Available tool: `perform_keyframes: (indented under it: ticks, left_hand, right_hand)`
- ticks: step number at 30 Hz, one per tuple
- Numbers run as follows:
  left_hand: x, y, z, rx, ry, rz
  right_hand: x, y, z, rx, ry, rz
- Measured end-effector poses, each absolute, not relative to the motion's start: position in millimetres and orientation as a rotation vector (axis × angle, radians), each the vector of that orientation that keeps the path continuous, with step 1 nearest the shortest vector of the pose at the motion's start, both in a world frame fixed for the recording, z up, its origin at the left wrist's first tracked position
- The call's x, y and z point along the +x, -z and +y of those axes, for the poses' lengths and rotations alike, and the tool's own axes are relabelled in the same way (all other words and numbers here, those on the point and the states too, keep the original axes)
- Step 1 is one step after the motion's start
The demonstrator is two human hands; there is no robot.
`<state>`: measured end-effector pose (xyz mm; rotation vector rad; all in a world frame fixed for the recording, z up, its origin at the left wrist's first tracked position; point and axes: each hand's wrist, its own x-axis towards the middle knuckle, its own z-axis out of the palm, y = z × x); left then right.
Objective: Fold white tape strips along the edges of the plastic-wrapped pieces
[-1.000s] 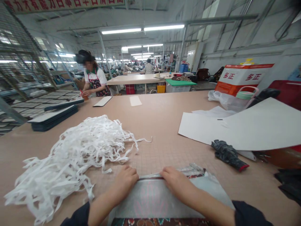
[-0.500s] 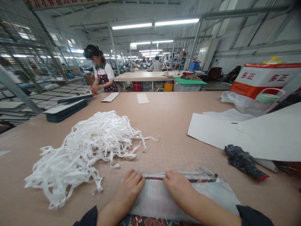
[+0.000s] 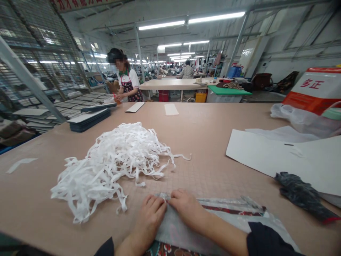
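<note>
A translucent whitish sheet (image 3: 226, 227) lies flat at the front of the table, with dark red patterned fabric (image 3: 173, 249) showing below it and as a strip near its far edge. At the sheet's far left corner, my left hand (image 3: 151, 217) has its fingers curled closed on the edge. My right hand (image 3: 188, 209) is right beside it, fingers also closed on the far edge, so both sets of fingertips nearly touch. What lies under the fingertips is hidden. Just beyond my left hand spreads a loose heap of white fabric strips (image 3: 119, 156).
To the right are a large white board (image 3: 287, 153), a dark grey glove-like cloth item (image 3: 303, 195), a plastic bag (image 3: 293, 119) and a red-and-white container (image 3: 314, 90). Stacked dark-edged panels (image 3: 90, 121) stand back left, near a person (image 3: 129, 83) in an apron.
My right hand has slid left along the sheet's far edge until it is close to my left hand. The whole view has turned a little to the left.
</note>
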<state>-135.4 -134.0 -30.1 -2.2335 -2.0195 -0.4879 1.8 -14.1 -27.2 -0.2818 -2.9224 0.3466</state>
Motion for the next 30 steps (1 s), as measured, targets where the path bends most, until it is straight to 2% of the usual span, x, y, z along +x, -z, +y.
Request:
perform_keyframes:
  ticks: [3, 10, 15, 20, 23, 27, 30]
  left_hand:
    - [-134.7, 30.1, -134.4, -2.219, 0.517, -2.040]
    - [-134.8, 29.5, -131.9, -2.202, 0.471, -2.035]
    - [-141.6, 32.0, -130.1, -2.224, 0.356, -1.927]
    - [-156.6, 42.5, -124.4, -2.231, 0.420, -1.773]
    - [-158.6, 43.2, -122.7, -2.223, 0.507, -1.812]
    - [-154.7, 37.5, -127.3, -2.135, 0.672, -1.974]
    - [-152.2, 37.1, -131.9, -2.024, 0.829, -2.147]
  right_hand:
    - [-7.3, 29.1, -15.5, -0.406, -0.443, -2.869]
    - [-1.0, 27.4, -20.5, -0.069, -0.196, -2.908]
    - [33.4, 22.2, -9.2, -0.287, -0.087, -2.977]
    - [82.4, 9.9, 2.5, -0.478, -0.069, -3.079]
    - [77.2, -1.4, 9.0, -0.683, -0.177, -3.128]
    - [49.9, -6.4, 13.1, -0.965, -0.498, -3.031]
    - [45.4, -7.1, 14.5, -0.972, -0.695, -2.995]
